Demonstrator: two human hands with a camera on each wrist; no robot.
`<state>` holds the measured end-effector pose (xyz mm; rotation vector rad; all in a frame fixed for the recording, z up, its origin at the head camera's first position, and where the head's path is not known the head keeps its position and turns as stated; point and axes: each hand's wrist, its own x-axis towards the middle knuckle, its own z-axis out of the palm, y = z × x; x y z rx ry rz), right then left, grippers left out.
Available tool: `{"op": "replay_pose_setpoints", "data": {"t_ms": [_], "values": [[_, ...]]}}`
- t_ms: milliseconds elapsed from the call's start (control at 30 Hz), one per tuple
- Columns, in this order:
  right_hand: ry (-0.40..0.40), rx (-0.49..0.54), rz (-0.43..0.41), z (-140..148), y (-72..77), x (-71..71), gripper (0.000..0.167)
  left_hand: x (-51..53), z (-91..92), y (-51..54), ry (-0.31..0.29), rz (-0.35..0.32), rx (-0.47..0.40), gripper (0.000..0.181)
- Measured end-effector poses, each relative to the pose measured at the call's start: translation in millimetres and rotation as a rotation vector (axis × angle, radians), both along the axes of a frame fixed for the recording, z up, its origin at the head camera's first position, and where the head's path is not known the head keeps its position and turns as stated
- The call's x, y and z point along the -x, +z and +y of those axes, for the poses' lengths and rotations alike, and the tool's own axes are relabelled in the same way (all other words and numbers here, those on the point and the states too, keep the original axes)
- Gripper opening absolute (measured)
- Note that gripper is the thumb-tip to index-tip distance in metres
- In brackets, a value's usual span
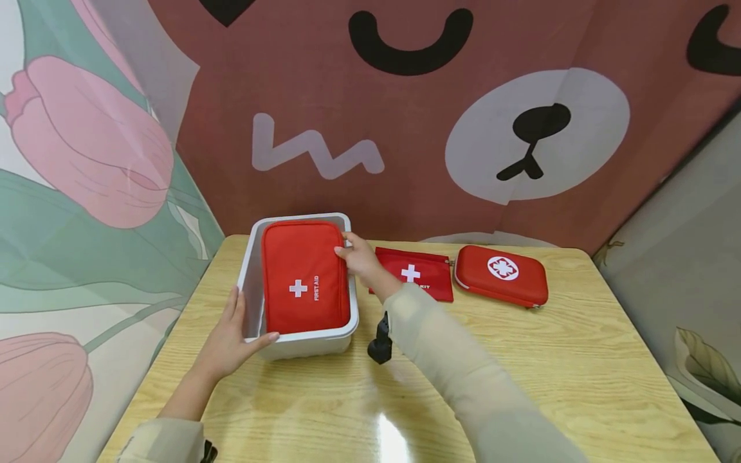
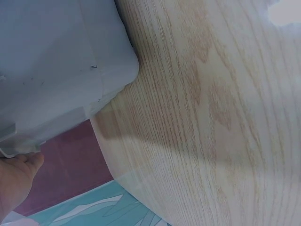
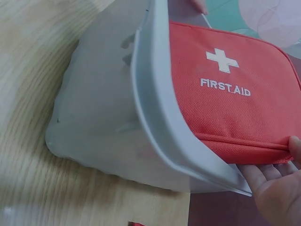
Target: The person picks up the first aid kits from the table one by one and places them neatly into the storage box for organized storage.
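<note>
A red first aid pouch (image 1: pixel 303 263) lies in the mouth of a white plastic bin (image 1: pixel 312 350), its printed face up. At the pouch's right edge, my right hand (image 1: pixel 363 260) pinches it between thumb and fingers; the right wrist view shows the thumb on top of the pouch (image 3: pixel 230 103) and the fingers below, by the bin's rim (image 3: pixel 164 108). My left hand (image 1: pixel 228 341) grips the bin's near left corner, thumb on the front rim and fingers along the left side. In the left wrist view the left hand (image 2: pixel 16 181) is at the rim of the bin (image 2: pixel 61 61).
To the right of the bin, a flat red kit pouch (image 1: pixel 431 289) lies on the wooden table (image 1: pixel 521 373), partly behind my right forearm. Beside it sits a red hard case (image 1: pixel 523 283) with a white emblem. A printed cloth (image 1: pixel 405 186) hangs behind the table.
</note>
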<state>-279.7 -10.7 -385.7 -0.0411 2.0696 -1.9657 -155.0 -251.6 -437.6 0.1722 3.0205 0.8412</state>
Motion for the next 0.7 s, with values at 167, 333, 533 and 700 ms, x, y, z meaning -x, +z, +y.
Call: {"op": "replay_pose_setpoints", "data": {"t_ms": [167, 333, 533, 700], "values": [[-0.016, -0.049, 0.041, -4.6, -3.9, -1.9, 0.039, 0.0, 0.0, 0.3, -0.003, 0.0, -0.002, 0.103], [-0.06, -0.123, 0.071, -11.0, 2.2, -7.8, 0.034, -0.3, -0.5, 0.2, -0.003, 0.004, -0.004, 0.103], [-0.121, -0.119, 0.079, -22.6, -41.3, 17.6, 0.035, -0.8, -0.5, -0.2, -0.003, 0.005, -0.011, 0.102], [-0.13, 0.009, 0.089, -32.9, -98.5, 53.5, 0.039, -0.9, -0.7, -1.0, 0.0, 0.005, -0.011, 0.102]]}}
